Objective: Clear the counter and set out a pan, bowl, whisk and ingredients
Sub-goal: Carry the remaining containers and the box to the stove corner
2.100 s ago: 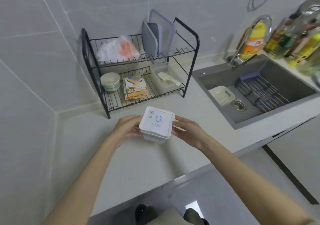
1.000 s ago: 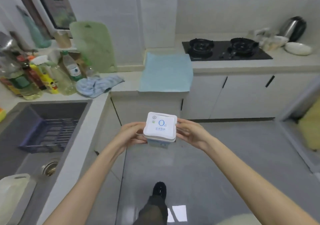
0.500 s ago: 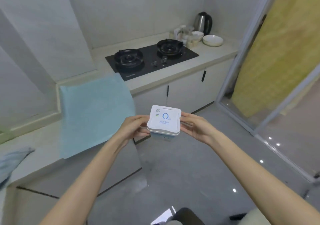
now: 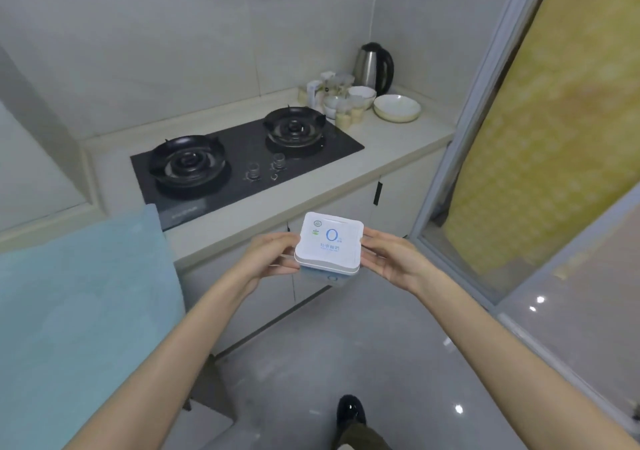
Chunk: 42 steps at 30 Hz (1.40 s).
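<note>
White square tub [image 4: 328, 244] pinched from both sides, left hand [image 4: 268, 259] and right hand [image 4: 391, 257] fingers curled, forearms outstretched before the bench [image 4: 381, 151].

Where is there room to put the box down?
The box would fit on the blue cloth left of the stove, or on the bare counter between the stove and the big bowl. The corner by the kettle is packed with cups.
</note>
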Each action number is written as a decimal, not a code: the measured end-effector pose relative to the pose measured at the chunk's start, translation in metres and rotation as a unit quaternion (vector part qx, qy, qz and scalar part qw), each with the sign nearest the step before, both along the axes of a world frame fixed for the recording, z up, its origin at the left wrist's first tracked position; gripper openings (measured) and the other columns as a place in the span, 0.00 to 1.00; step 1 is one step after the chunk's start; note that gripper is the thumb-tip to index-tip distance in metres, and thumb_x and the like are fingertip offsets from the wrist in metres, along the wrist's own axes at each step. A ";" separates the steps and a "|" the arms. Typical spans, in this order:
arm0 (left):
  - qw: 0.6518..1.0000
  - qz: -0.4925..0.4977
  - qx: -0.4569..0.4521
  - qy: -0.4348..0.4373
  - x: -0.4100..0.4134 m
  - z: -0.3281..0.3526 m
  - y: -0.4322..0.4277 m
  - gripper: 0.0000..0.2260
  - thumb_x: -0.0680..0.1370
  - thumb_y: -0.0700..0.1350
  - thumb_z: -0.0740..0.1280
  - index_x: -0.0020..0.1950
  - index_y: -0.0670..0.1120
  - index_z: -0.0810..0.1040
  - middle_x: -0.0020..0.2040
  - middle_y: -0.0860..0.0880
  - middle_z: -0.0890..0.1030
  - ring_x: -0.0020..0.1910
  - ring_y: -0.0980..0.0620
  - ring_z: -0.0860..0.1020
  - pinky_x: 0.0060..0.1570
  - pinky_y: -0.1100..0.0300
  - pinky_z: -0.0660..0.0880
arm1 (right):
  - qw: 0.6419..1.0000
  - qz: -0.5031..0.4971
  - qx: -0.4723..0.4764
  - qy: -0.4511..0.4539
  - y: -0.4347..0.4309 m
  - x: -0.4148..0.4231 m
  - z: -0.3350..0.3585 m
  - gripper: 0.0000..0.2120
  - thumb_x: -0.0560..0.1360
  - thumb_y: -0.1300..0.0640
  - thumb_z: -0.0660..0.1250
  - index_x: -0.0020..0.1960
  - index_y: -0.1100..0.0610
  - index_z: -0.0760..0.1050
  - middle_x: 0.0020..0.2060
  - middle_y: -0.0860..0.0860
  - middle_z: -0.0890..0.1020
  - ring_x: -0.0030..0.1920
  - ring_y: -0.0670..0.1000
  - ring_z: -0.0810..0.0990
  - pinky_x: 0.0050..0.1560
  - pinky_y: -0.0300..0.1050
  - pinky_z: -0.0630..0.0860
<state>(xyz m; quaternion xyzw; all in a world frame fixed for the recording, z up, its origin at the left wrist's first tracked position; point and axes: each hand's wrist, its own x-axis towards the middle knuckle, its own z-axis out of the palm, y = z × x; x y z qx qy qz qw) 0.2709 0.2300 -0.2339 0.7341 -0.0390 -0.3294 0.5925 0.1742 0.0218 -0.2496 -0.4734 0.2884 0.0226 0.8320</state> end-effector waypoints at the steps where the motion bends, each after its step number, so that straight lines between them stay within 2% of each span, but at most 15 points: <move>1: 1.000 0.001 0.000 0.001 0.013 0.001 -0.018 0.10 0.76 0.44 0.66 0.55 0.45 0.82 0.43 0.47 0.81 0.33 0.53 0.82 0.44 0.61 0.81 | 1.000 0.001 -0.001 0.001 -0.018 0.013 0.002 0.15 0.76 0.66 0.66 0.62 0.58 0.77 0.47 0.52 0.84 0.47 0.49 0.83 0.44 0.38 0.82; 3: 1.000 0.007 -0.004 0.006 0.038 0.005 -0.058 0.08 0.77 0.44 0.66 0.52 0.46 0.83 0.40 0.49 0.82 0.33 0.53 0.82 0.44 0.61 0.81 | 1.000 0.000 -0.001 0.006 -0.058 0.042 0.004 0.15 0.75 0.66 0.66 0.61 0.59 0.77 0.46 0.52 0.84 0.47 0.49 0.83 0.41 0.38 0.81; 5: 1.000 0.020 -0.011 0.007 0.059 0.009 -0.089 0.07 0.77 0.44 0.67 0.50 0.46 0.83 0.37 0.49 0.81 0.32 0.53 0.81 0.41 0.61 0.81 | 1.000 -0.001 -0.003 0.005 -0.090 0.066 0.008 0.15 0.75 0.67 0.66 0.62 0.59 0.77 0.49 0.53 0.83 0.48 0.50 0.82 0.43 0.38 0.82; 9: 1.000 0.021 0.001 0.003 0.103 0.008 -0.144 0.08 0.76 0.43 0.67 0.53 0.45 0.83 0.44 0.45 0.79 0.38 0.49 0.80 0.36 0.64 0.79 | 1.000 0.006 -0.026 0.008 -0.147 0.110 0.011 0.16 0.75 0.66 0.66 0.62 0.58 0.77 0.52 0.55 0.83 0.49 0.50 0.83 0.48 0.39 0.81; 15: 1.000 -0.015 0.001 0.009 0.175 0.002 -0.222 0.07 0.76 0.42 0.66 0.51 0.46 0.82 0.44 0.45 0.73 0.41 0.47 0.73 0.36 0.65 0.79 | 0.999 -0.006 -0.046 0.011 -0.224 0.181 0.007 0.15 0.75 0.69 0.65 0.59 0.59 0.78 0.53 0.55 0.83 0.49 0.51 0.82 0.52 0.40 0.80; 18: 1.000 -0.026 0.001 0.011 0.215 -0.005 -0.259 0.08 0.76 0.43 0.66 0.52 0.45 0.82 0.44 0.46 0.76 0.39 0.49 0.78 0.38 0.64 0.80 | 0.998 -0.017 -0.050 0.017 -0.261 0.219 0.001 0.15 0.74 0.70 0.65 0.59 0.61 0.78 0.56 0.57 0.82 0.51 0.53 0.81 0.52 0.42 0.80; 22: 0.999 -0.033 -0.002 0.020 0.278 -0.015 -0.313 0.09 0.76 0.43 0.66 0.54 0.50 0.82 0.45 0.48 0.82 0.40 0.52 0.83 0.41 0.63 0.79 | 0.998 -0.029 -0.054 0.026 -0.312 0.275 -0.002 0.14 0.75 0.70 0.65 0.59 0.62 0.77 0.48 0.56 0.84 0.45 0.52 0.82 0.40 0.39 0.82; 28: 0.998 -0.038 -0.014 0.046 0.367 -0.024 -0.390 0.11 0.77 0.42 0.66 0.59 0.50 0.79 0.44 0.48 0.84 0.41 0.52 0.83 0.44 0.61 0.79 | 0.997 -0.024 -0.058 0.036 -0.390 0.367 -0.003 0.14 0.75 0.72 0.64 0.59 0.63 0.77 0.42 0.54 0.86 0.42 0.51 0.84 0.40 0.40 0.82; 32: 0.997 -0.030 -0.019 0.075 0.408 -0.030 -0.426 0.14 0.77 0.41 0.67 0.62 0.48 0.77 0.46 0.47 0.84 0.44 0.50 0.83 0.49 0.57 0.80 | 0.997 -0.021 -0.070 0.023 -0.429 0.419 -0.008 0.15 0.74 0.72 0.63 0.60 0.65 0.76 0.49 0.57 0.84 0.43 0.53 0.83 0.44 0.42 0.82; 34: 0.996 -0.016 -0.023 0.089 0.428 -0.037 -0.441 0.19 0.75 0.41 0.69 0.66 0.47 0.74 0.47 0.46 0.84 0.45 0.49 0.83 0.53 0.54 0.79 | 0.996 0.001 -0.086 0.022 -0.448 0.444 -0.014 0.16 0.74 0.71 0.64 0.61 0.64 0.77 0.53 0.57 0.83 0.47 0.54 0.83 0.51 0.44 0.81; 36: 0.995 -0.004 -0.022 0.101 0.444 -0.046 -0.454 0.23 0.75 0.41 0.70 0.69 0.46 0.71 0.48 0.45 0.84 0.46 0.49 0.83 0.53 0.54 0.78 | 0.993 0.040 -0.108 0.014 -0.464 0.468 -0.020 0.15 0.75 0.67 0.66 0.61 0.62 0.78 0.57 0.55 0.82 0.53 0.54 0.82 0.59 0.48 0.77; 38: 0.993 0.015 -0.023 0.112 0.458 -0.055 -0.466 0.24 0.74 0.40 0.70 0.69 0.46 0.71 0.47 0.44 0.85 0.45 0.49 0.84 0.51 0.56 0.79 | 0.988 0.086 -0.128 0.009 -0.479 0.492 -0.027 0.13 0.74 0.64 0.67 0.58 0.60 0.80 0.57 0.55 0.83 0.56 0.55 0.81 0.64 0.50 0.74; 40: 0.992 0.035 -0.021 0.123 0.466 -0.064 -0.476 0.24 0.74 0.38 0.70 0.69 0.46 0.71 0.46 0.43 0.85 0.45 0.49 0.84 0.48 0.58 0.80 | 0.983 0.106 -0.148 0.024 -0.491 0.513 -0.034 0.11 0.73 0.65 0.67 0.54 0.59 0.82 0.55 0.56 0.83 0.55 0.55 0.81 0.63 0.52 0.75; 42: 0.990 0.049 -0.018 0.128 0.472 -0.074 -0.485 0.24 0.73 0.36 0.70 0.68 0.46 0.73 0.48 0.43 0.85 0.45 0.49 0.84 0.45 0.61 0.80 | 0.977 0.126 -0.169 0.039 -0.501 0.534 -0.038 0.12 0.73 0.66 0.66 0.54 0.59 0.82 0.53 0.56 0.84 0.55 0.56 0.82 0.59 0.49 0.77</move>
